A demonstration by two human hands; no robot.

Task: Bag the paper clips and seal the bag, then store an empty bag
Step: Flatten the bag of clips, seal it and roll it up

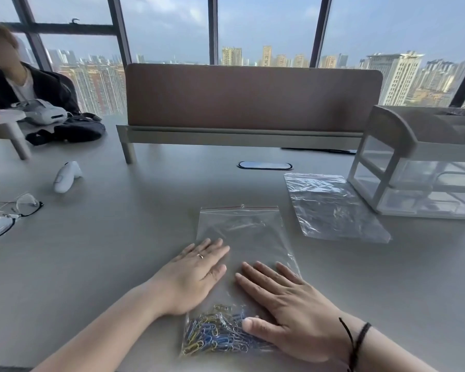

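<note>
— How do we reckon the bag [242,237] will handle?

— Thin and limp, probably slippery on the table [145,205]. All the weight sits in the paper clips [215,334], heaped at its near end, so we'd take it by the far edge, beside the red zip strip [239,208], and let the clips hang low.

— Where is it against our fingers?

— Flat under both. Our left hand [196,275] lies spread on its left side, fingers straight, gripping nothing; our right hand [293,310] presses the right side the same way, thumb on the clips (whether the strip is sealed, we cannot tell).

— And the empty bag [330,208]?

— Far right, touching the drawer unit [419,167], well apart from both hands.
</note>
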